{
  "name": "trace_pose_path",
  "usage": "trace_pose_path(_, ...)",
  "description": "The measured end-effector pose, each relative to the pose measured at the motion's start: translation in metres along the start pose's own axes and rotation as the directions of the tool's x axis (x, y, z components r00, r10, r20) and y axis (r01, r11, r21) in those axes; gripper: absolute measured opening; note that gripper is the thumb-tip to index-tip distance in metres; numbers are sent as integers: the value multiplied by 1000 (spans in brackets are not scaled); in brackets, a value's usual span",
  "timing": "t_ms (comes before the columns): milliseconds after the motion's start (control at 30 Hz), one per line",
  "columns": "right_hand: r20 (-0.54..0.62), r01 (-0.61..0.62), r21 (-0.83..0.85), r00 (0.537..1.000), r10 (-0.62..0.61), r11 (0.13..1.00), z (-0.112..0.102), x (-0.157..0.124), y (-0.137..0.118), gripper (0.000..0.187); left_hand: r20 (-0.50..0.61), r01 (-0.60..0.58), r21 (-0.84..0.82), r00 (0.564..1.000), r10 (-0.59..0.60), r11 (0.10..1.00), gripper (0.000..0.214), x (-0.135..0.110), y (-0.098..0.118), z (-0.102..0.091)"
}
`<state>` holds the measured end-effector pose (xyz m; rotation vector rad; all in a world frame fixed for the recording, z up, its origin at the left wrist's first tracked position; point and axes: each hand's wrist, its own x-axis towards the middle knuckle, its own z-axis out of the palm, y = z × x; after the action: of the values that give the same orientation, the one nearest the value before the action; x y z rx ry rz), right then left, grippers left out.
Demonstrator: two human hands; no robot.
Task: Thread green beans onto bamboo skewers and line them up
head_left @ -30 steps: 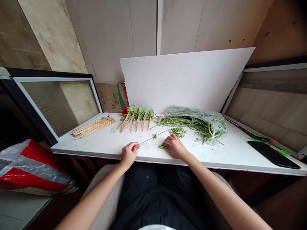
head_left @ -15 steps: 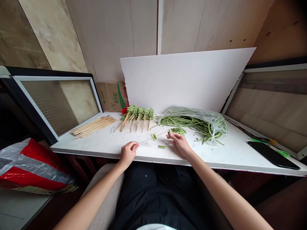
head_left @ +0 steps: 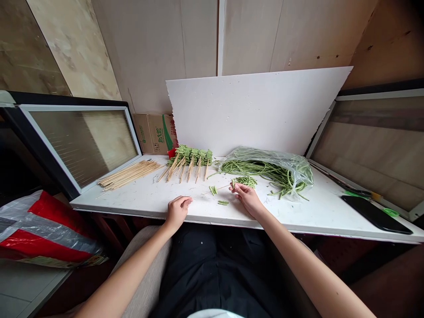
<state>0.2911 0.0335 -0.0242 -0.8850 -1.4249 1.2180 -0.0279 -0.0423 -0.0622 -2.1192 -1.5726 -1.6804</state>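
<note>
My left hand (head_left: 178, 211) is closed in a pinch near the table's front edge, at the near end of a thin bamboo skewer (head_left: 222, 188). The skewer slants up to the right and is faint close to my left fingers. A few short cut green bean pieces (head_left: 213, 190) lie across its middle and look threaded on it. My right hand (head_left: 247, 197) pinches a short green bean piece (head_left: 232, 182) at the skewer's far end. Right behind those fingers is a small pile of cut bean pieces (head_left: 247, 180). More cut pieces (head_left: 223, 202) lie on the table between my hands.
Finished bean skewers (head_left: 192, 158) are stacked at the back, left of a clear bag of long green beans (head_left: 265, 166). Bare skewers (head_left: 130, 175) lie on the left. A black phone (head_left: 376, 214) and scissors (head_left: 359, 191) rest on the right. A white board (head_left: 258, 110) stands behind.
The bean piece in my right fingers now stands more upright at the skewer's far end. My left hand has hardly moved.
</note>
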Motion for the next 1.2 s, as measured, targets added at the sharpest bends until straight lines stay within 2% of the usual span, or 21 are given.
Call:
trace_pose_path(233, -11, 26, 2, 1000, -26, 1000, -1, 1, 1, 56, 6, 13, 3, 1000, -13, 1000, 17, -1, 0, 0)
trace_pose_path(467, -35, 74, -136, 996, -79, 988, -1, 1, 1, 68, 10, 28, -12, 1000, -28, 1000, 16, -2, -4, 1)
trace_pose_path(767, -51, -1, 0, 999, 1, 1000, -1, -1, -3, 53, 1, 30, 11, 1000, -30, 999, 17, 0, 0, 1)
trace_pose_path(933, -65, -6, -2, 998, 6, 1000, 0, 0, -1, 50, -5, 23, -1, 1000, -23, 1000, 20, 1, 3, 0)
trace_pose_path(1200, -90, 50, -104, 994, -60, 993, 2, -4, -3, 52, -1, 5, 13, 1000, -5, 1000, 22, 0, 7, -3)
